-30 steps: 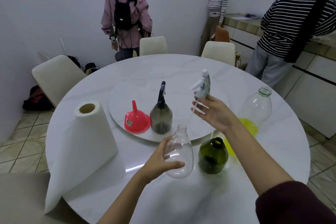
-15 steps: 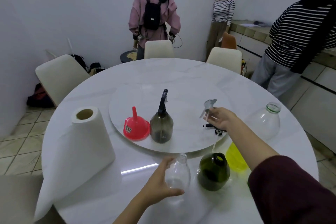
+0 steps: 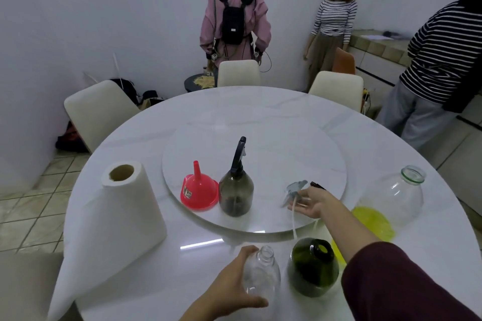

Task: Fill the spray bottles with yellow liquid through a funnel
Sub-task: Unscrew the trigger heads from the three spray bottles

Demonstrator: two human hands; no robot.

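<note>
My left hand (image 3: pixel 229 286) grips a clear, uncapped spray bottle (image 3: pixel 260 276) standing at the table's near edge. Beside it on the right stands a dark green bottle (image 3: pixel 313 268), also uncapped. My right hand (image 3: pixel 313 202) reaches over the turntable (image 3: pixel 260 229) with fingers stretched out; a pale spray head (image 3: pixel 294 187) with its dip tube lies blurred at the fingertips. A black spray head (image 3: pixel 317 185) peeks out behind that hand. On the turntable stand a red funnel (image 3: pixel 199 190), upside down, and a smoky grey spray bottle (image 3: pixel 236 190) with its black head on. A big clear jug (image 3: pixel 399 195) at the right holds yellow liquid (image 3: pixel 373 219).
A paper towel roll (image 3: pixel 122 216) stands at the table's left with a sheet hanging off the edge. White chairs (image 3: pixel 99 109) ring the round marble table (image 3: pixel 260 112). Three people stand behind and to the right, one in a pink hoodie (image 3: pixel 234 21).
My right hand lifted the pale spray head out of the clear bottle, carried it down onto the turntable, and its fingers have loosened. My left hand kept its hold on the clear bottle.
</note>
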